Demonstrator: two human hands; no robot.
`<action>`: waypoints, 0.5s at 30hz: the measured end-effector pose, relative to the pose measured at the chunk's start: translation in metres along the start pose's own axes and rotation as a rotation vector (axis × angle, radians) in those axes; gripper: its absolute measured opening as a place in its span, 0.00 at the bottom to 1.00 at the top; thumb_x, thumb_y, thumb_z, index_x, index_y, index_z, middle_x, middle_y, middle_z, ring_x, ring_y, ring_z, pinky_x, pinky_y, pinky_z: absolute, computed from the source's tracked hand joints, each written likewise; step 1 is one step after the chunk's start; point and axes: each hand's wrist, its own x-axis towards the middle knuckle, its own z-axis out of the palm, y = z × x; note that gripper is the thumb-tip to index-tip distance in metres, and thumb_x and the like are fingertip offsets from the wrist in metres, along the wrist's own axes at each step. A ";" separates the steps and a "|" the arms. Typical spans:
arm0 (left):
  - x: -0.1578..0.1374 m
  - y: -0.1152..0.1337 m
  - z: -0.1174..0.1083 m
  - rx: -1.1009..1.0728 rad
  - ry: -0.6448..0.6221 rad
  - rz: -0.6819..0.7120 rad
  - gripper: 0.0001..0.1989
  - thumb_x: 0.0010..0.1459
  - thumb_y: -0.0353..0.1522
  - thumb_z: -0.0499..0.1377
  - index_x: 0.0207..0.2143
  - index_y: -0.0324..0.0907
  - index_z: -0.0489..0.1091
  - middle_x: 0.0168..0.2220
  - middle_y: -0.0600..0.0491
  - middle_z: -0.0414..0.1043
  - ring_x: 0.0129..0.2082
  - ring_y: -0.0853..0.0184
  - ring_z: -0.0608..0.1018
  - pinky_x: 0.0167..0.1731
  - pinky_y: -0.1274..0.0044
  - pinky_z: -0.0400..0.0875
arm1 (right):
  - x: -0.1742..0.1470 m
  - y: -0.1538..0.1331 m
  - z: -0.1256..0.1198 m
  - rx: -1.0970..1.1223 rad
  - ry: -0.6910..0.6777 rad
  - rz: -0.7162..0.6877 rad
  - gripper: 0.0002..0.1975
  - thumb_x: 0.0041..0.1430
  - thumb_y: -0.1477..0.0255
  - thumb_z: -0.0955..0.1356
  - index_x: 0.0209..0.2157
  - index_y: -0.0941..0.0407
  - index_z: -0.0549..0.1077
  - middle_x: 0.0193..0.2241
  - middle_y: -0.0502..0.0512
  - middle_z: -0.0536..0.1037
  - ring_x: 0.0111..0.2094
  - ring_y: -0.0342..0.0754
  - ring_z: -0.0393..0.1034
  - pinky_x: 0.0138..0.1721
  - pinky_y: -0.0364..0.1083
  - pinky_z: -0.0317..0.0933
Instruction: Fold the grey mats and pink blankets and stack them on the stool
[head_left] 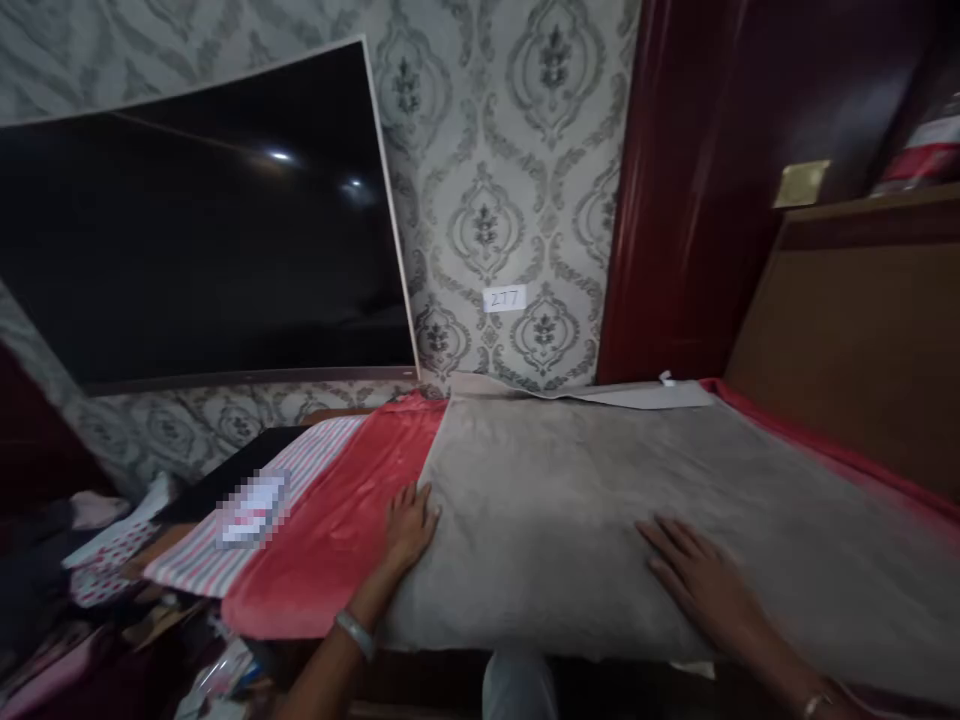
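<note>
A grey cloth [540,500], soft like a blanket, lies spread over the surface in front of me, with its far edge raised slightly against the wall. Under its left side shows a red cloth [322,540], and beneath that a striped cloth [195,555]. My left hand [411,525] rests with fingers apart at the grey cloth's left edge, where it meets the red one. Flat on the right half of the grey cloth lies my right hand [694,575], fingers spread. Neither hand holds anything.
A large dark television [202,230] hangs on the patterned wall at left. A brown board or box [862,340] stands at right, with a bottle [930,150] on top. Clothes and clutter [97,560] lie at lower left. A blurred packet [253,510] sits on the striped cloth.
</note>
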 end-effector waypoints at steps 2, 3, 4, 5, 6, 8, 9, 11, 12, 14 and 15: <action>-0.002 -0.001 0.006 0.170 -0.004 0.019 0.28 0.64 0.38 0.51 0.63 0.36 0.66 0.67 0.36 0.59 0.67 0.46 0.60 0.65 0.54 0.51 | -0.007 0.028 -0.010 -0.064 0.012 0.060 0.29 0.68 0.56 0.55 0.61 0.52 0.71 0.64 0.59 0.66 0.64 0.61 0.60 0.60 0.62 0.60; -0.002 -0.004 0.008 0.225 0.005 0.039 0.28 0.64 0.38 0.49 0.63 0.36 0.65 0.66 0.37 0.60 0.67 0.47 0.61 0.65 0.54 0.52 | -0.010 0.041 -0.015 -0.097 0.019 0.096 0.29 0.68 0.57 0.54 0.61 0.52 0.71 0.64 0.59 0.66 0.63 0.62 0.60 0.60 0.62 0.59; -0.001 -0.007 0.009 0.261 0.019 0.057 0.27 0.65 0.38 0.48 0.63 0.37 0.66 0.65 0.38 0.62 0.66 0.48 0.63 0.64 0.55 0.55 | -0.014 0.054 -0.021 -0.127 0.024 0.134 0.29 0.68 0.58 0.54 0.61 0.53 0.71 0.64 0.60 0.66 0.63 0.62 0.60 0.60 0.61 0.59; 0.001 -0.010 0.010 0.288 0.035 0.076 0.27 0.65 0.38 0.47 0.62 0.37 0.66 0.64 0.38 0.64 0.65 0.49 0.65 0.63 0.57 0.58 | -0.017 0.066 -0.027 -0.153 0.029 0.173 0.28 0.69 0.59 0.54 0.61 0.53 0.71 0.64 0.59 0.67 0.63 0.62 0.60 0.60 0.61 0.58; 0.003 -0.013 0.010 0.312 0.055 0.091 0.28 0.65 0.38 0.47 0.62 0.37 0.67 0.63 0.39 0.66 0.64 0.49 0.67 0.62 0.58 0.60 | -0.020 0.076 -0.033 -0.173 0.033 0.210 0.28 0.69 0.60 0.54 0.61 0.53 0.71 0.63 0.59 0.67 0.63 0.61 0.60 0.60 0.61 0.58; 0.009 -0.018 0.012 0.347 0.080 0.114 0.30 0.64 0.40 0.44 0.61 0.35 0.68 0.61 0.38 0.68 0.61 0.49 0.70 0.61 0.60 0.62 | -0.024 0.092 -0.042 -0.201 0.046 0.281 0.26 0.69 0.61 0.55 0.61 0.53 0.72 0.63 0.60 0.68 0.63 0.61 0.60 0.60 0.60 0.58; 0.011 -0.019 0.012 0.353 0.096 0.126 0.31 0.64 0.41 0.42 0.60 0.33 0.68 0.61 0.37 0.68 0.60 0.49 0.70 0.61 0.60 0.63 | -0.026 0.097 -0.045 -0.211 0.057 0.314 0.26 0.69 0.61 0.56 0.60 0.53 0.72 0.63 0.60 0.68 0.63 0.60 0.60 0.60 0.60 0.57; 0.014 -0.021 0.013 0.351 0.126 0.143 0.34 0.64 0.43 0.39 0.58 0.31 0.70 0.59 0.36 0.70 0.58 0.48 0.72 0.59 0.61 0.64 | -0.027 0.102 -0.049 -0.232 0.076 0.372 0.25 0.69 0.62 0.57 0.60 0.53 0.72 0.63 0.61 0.67 0.64 0.60 0.59 0.60 0.59 0.56; 0.014 -0.022 0.012 0.344 0.139 0.140 0.35 0.63 0.44 0.39 0.57 0.31 0.71 0.57 0.35 0.71 0.57 0.48 0.73 0.58 0.61 0.65 | -0.026 0.102 -0.050 -0.245 0.083 0.395 0.25 0.69 0.62 0.58 0.60 0.53 0.72 0.63 0.61 0.67 0.64 0.61 0.58 0.61 0.60 0.56; 0.013 -0.024 0.011 0.317 0.145 0.093 0.36 0.63 0.46 0.38 0.56 0.31 0.72 0.53 0.35 0.73 0.52 0.47 0.75 0.54 0.61 0.68 | -0.025 0.102 -0.053 -0.269 0.082 0.440 0.24 0.69 0.62 0.58 0.61 0.52 0.71 0.64 0.60 0.66 0.65 0.62 0.56 0.61 0.61 0.54; 0.013 -0.025 0.011 0.295 0.131 0.053 0.36 0.63 0.46 0.39 0.55 0.31 0.71 0.51 0.34 0.74 0.50 0.47 0.77 0.51 0.61 0.70 | -0.025 0.102 -0.055 -0.278 0.076 0.464 0.24 0.69 0.62 0.59 0.61 0.52 0.71 0.64 0.59 0.65 0.65 0.63 0.55 0.61 0.61 0.54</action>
